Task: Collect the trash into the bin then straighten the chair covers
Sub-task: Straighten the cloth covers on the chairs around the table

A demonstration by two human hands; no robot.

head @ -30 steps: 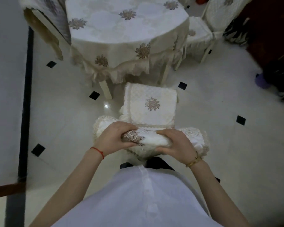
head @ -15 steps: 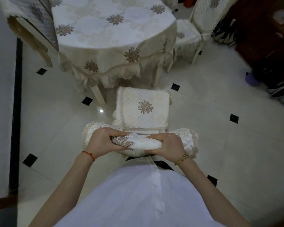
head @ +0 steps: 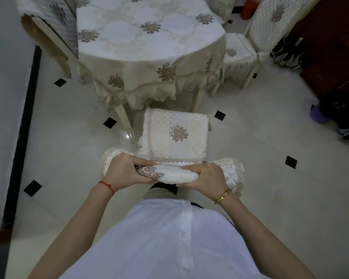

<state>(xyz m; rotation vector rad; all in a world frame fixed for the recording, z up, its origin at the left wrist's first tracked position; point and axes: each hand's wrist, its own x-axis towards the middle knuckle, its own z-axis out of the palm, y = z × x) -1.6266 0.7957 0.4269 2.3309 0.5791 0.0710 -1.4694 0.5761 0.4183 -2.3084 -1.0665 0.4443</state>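
Observation:
A chair stands in front of me, its seat cushion [head: 175, 133] cream and quilted with a brown flower. Over the top of the chair back lies a cream quilted cover [head: 177, 175] with lace edging, bunched between my hands. My left hand [head: 125, 171] grips its left part beside a brown flower motif. My right hand [head: 205, 176] grips its right part, fingers curled over the fabric. No trash or bin is in view.
A round table [head: 149, 43] with a cream flowered cloth stands beyond the chair. A second covered chair [head: 248, 47] is at the back right, a third [head: 48, 27] at the back left. Dark furniture [head: 334, 47] and a purple object [head: 318, 116] lie at the right. The tiled floor [head: 260, 141] surrounds the chair.
Both hands keep their grip on the chair back cover. The fabric between them looks drawn a little flatter, and the view has shifted slightly.

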